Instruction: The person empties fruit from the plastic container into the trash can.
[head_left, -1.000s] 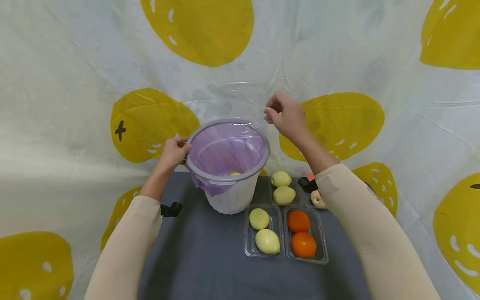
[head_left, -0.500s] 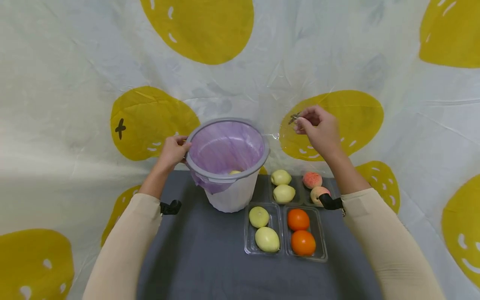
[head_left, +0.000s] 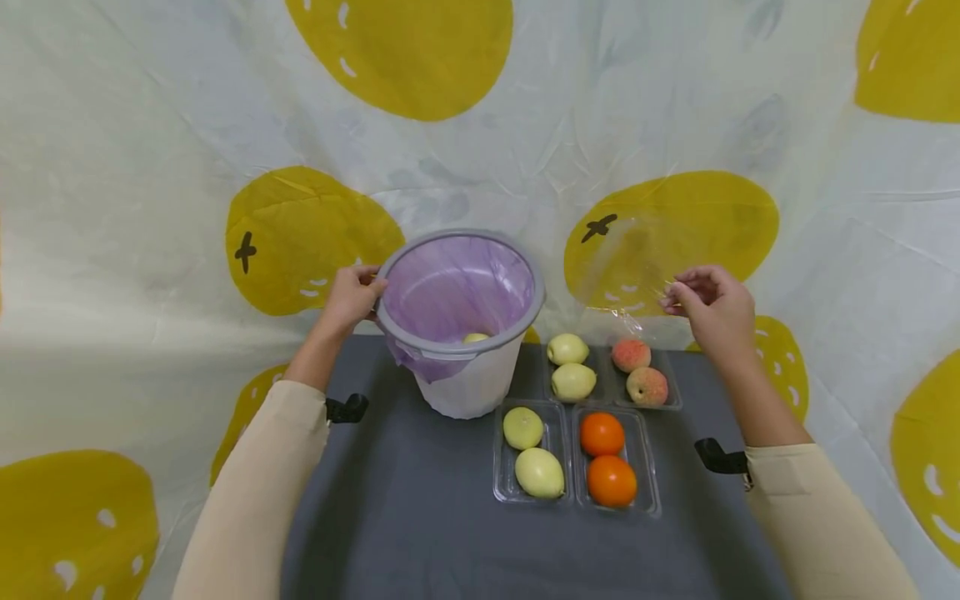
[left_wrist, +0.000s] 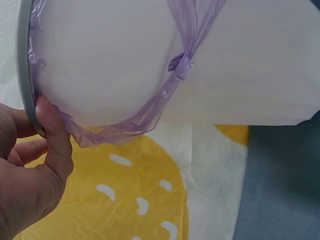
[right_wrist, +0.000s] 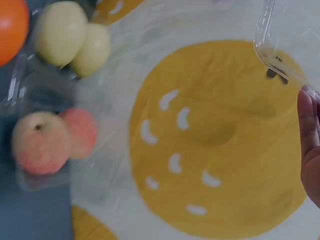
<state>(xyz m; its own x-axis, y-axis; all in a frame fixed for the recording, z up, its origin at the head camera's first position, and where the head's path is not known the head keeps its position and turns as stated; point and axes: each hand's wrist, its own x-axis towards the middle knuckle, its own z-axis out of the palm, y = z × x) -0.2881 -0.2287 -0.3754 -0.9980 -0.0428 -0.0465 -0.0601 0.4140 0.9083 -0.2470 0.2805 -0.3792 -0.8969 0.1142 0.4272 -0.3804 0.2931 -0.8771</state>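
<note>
My left hand (head_left: pixel 349 298) pinches the grey rim (left_wrist: pixel 24 60) of a white bin (head_left: pixel 467 390) on its left side. A purple bag (head_left: pixel 468 292) lines the bin, and its knotted end (left_wrist: pixel 181 66) hangs outside in the left wrist view. Part of a yellowish fruit (head_left: pixel 476 337) shows at the bottom of the bag. Over the back right of the table, my right hand (head_left: pixel 712 312) pinches the edge of a clear plastic tray (right_wrist: pixel 280 55). The tray is see-through and hard to make out; its inside shows no fruit.
Right of the bin, clear trays hold pale yellow fruits (head_left: pixel 539 472), orange fruits (head_left: pixel 611 481), more yellow fruits (head_left: pixel 573 382) and peaches (head_left: pixel 647 387). The grey table (head_left: pixel 420 517) ends at a fruit-print curtain (head_left: pixel 480 175) behind.
My right hand has carried the clear tray from above the bin to the right and lower, near the peaches. My left hand stays on the bin rim.
</note>
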